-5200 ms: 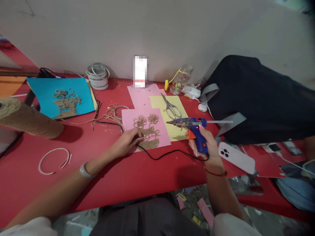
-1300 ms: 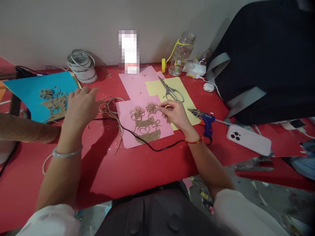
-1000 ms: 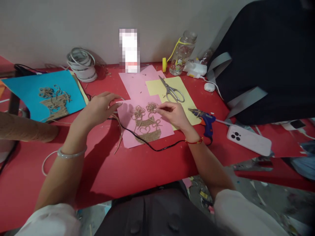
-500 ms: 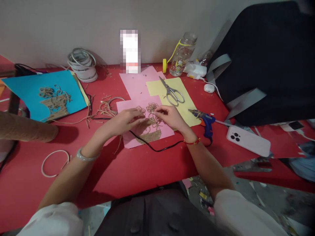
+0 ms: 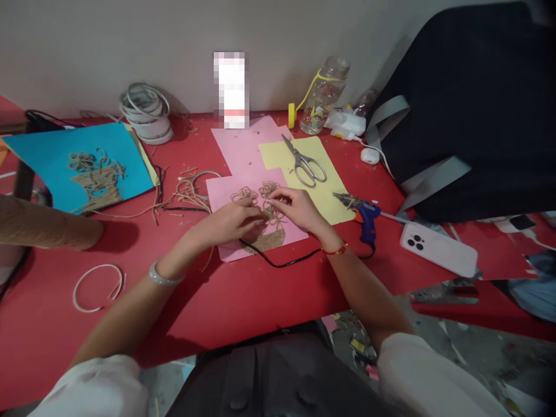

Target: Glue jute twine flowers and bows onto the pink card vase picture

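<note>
A craft workspace; a red table holds coloured card, jute twine and a glue gun.

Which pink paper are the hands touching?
The front pink sheet, with the twine flowers on it, under the left hand and right hand. The pink sheet behind it has no twine picture.

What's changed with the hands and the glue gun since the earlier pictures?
The right hand has let go of the glue gun, which now lies on the red table beside the yellow paper. Both hands, with the left hand, have moved over the jute flowers on the pink paper. The scissors stayed put.
</note>
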`<move>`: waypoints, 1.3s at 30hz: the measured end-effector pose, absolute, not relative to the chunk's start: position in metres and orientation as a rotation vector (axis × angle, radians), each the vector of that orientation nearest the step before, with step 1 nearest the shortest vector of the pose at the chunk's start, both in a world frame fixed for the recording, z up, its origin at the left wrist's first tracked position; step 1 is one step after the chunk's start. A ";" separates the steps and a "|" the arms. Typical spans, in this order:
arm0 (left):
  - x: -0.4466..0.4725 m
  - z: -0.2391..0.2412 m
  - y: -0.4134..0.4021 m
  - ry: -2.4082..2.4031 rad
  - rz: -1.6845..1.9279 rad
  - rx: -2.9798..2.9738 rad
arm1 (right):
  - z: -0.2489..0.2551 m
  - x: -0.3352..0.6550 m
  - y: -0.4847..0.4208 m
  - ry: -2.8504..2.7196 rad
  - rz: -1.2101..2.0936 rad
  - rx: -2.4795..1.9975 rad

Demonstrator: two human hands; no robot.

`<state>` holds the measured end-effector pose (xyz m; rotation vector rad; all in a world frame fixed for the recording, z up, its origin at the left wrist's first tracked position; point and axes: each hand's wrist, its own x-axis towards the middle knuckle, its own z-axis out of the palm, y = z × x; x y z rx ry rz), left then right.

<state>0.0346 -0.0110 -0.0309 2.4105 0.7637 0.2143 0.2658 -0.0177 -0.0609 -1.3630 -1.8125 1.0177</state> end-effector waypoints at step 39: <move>0.041 -0.037 -0.014 0.695 0.196 2.459 | -0.066 0.269 -0.011 -1.977 0.743 -1.232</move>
